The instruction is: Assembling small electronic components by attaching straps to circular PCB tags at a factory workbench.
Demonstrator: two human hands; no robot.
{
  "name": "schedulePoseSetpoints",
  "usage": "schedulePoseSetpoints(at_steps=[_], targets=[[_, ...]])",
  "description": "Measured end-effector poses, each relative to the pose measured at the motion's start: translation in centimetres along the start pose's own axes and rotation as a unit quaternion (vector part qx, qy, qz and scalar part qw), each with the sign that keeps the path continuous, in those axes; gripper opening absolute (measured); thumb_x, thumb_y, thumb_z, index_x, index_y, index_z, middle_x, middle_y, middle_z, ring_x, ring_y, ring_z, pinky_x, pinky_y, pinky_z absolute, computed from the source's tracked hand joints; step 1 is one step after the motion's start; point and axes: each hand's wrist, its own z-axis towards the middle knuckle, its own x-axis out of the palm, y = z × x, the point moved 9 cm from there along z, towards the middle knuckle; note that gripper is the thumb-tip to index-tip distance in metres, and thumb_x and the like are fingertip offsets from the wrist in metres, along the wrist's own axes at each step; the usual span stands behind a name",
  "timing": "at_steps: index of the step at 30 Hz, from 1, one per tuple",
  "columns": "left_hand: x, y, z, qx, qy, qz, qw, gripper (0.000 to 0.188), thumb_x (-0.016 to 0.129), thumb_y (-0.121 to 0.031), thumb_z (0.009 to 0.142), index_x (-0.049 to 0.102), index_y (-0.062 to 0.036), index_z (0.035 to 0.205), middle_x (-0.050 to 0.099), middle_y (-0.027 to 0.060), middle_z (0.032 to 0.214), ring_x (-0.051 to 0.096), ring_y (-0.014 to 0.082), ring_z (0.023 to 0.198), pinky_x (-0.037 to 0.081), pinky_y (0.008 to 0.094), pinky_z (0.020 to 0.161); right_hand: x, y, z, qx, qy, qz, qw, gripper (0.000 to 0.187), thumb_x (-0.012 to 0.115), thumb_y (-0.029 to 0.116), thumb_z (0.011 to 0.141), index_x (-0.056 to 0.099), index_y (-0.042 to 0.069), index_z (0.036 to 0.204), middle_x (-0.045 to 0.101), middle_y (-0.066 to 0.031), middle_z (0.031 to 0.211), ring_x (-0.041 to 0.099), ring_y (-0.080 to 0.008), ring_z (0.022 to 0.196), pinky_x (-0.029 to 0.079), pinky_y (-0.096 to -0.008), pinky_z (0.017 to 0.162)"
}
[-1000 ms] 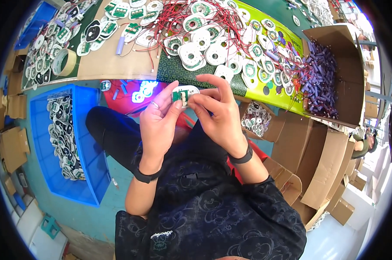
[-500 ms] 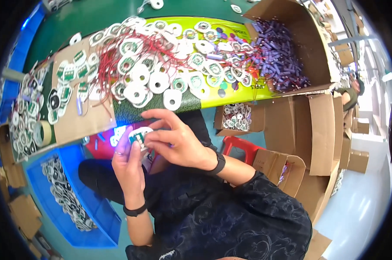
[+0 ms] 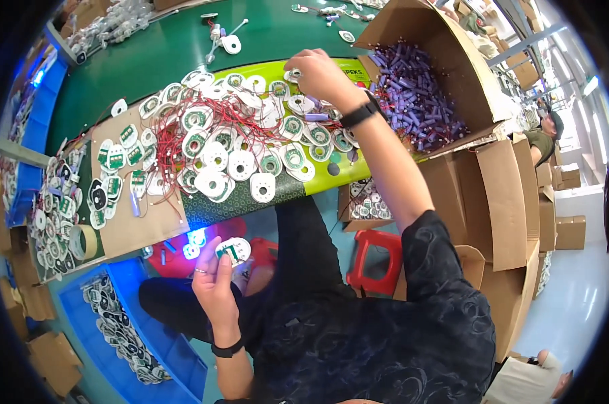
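Low in front of my lap, my left hand point(image 3: 215, 283) pinches a rounded white plastic piece with a small green circuit board point(image 3: 235, 252) between thumb and fingers. My right arm is stretched over the bench to the far side of the pile. There my right hand point(image 3: 321, 79) is curled with its fingertips down at a white round part point(image 3: 293, 75); what sits between the fingers is partly hidden. Below that hand lies a heap of white ring-shaped parts point(image 3: 240, 165), many with green boards and tangled red wires point(image 3: 183, 128).
A cardboard box point(image 3: 479, 81) full of purple cylindrical cells point(image 3: 412, 94) stands right of the heap. Cardboard point(image 3: 159, 225) carrying more boards and a tape roll point(image 3: 82, 242) lie left. Below are a blue bin point(image 3: 183, 350) and a red stool point(image 3: 358, 269). Two other people are at the right.
My right hand has left the white piece and moved up and right to the far side of the heap. My left hand keeps the piece, slightly lower and farther right in view.
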Motion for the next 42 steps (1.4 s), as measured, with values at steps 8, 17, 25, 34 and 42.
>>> schedulePoseSetpoints(at_steps=[8, 17, 25, 34, 42], targets=[[1.4, 0.3, -1.6, -0.020, 0.047, -0.021, 0.998, 0.032, 0.055, 0.000, 0.098, 0.054, 0.0050, 0.129, 0.066, 0.0177, 0.121, 0.065, 0.0212, 0.108, 0.051, 0.0315, 0.095, 5.6, -1.4, 3.0, -0.024, 0.140, -0.107, 0.984, 0.018, 0.061, 0.022, 0.087, 0.075, 0.022, 0.098, 0.072, -0.0025, 0.103, 0.058, -0.0249, 0.118, 0.032, -0.0507, 0.108], [2.8, 0.6, -0.4, -0.073, 0.138, -0.144, 0.977, 0.018, 0.050, -0.005, 0.101, 0.061, 0.0048, 0.111, 0.064, 0.0226, 0.121, 0.068, 0.0334, 0.107, 0.060, 0.0468, 0.087, -6.8, 7.6, 0.6, 0.135, 0.086, 0.382, 0.910, 0.029, 0.051, 0.020, 0.105, 0.067, -0.004, 0.110, 0.062, -0.0004, 0.071, 0.063, -0.0079, 0.070, 0.049, -0.0238, 0.072], [4.3, -4.7, 3.4, 0.061, 0.064, -0.082, 0.993, 0.032, 0.059, -0.022, 0.102, 0.063, -0.0009, 0.127, 0.065, 0.0075, 0.118, 0.068, 0.0124, 0.080, 0.055, 0.0236, 0.059, -2.6, 21.1, -12.5, 0.123, 0.211, 0.390, 0.888, 0.016, 0.057, 0.010, 0.099, 0.068, 0.002, 0.107, 0.063, -0.0080, 0.065, 0.062, -0.0179, 0.058, 0.049, -0.0308, 0.057], [1.6, -4.6, 3.1, 0.010, 0.017, 0.022, 1.000, 0.021, 0.063, -0.017, 0.099, 0.072, -0.0001, 0.109, 0.071, 0.0057, 0.109, 0.063, 0.0078, 0.082, 0.055, 0.0235, 0.064, 2.8, 22.2, -18.5, 0.206, 0.290, 0.685, 0.636, 0.034, 0.061, 0.004, 0.096, 0.051, 0.000, 0.129, 0.065, -0.0086, 0.110, 0.064, -0.0126, 0.090, 0.054, -0.0255, 0.071], [2.3, -4.2, 1.9, 0.031, 0.019, 0.102, 0.994, 0.022, 0.068, -0.014, 0.095, 0.072, 0.0022, 0.110, 0.070, 0.0076, 0.111, 0.066, 0.0092, 0.086, 0.056, 0.0217, 0.063, 2.0, 22.1, -16.0, 0.219, 0.120, 0.554, 0.794, 0.013, 0.071, 0.005, 0.091, 0.067, 0.000, 0.103, 0.067, -0.0020, 0.088, 0.063, -0.0073, 0.076, 0.050, -0.0232, 0.064]])
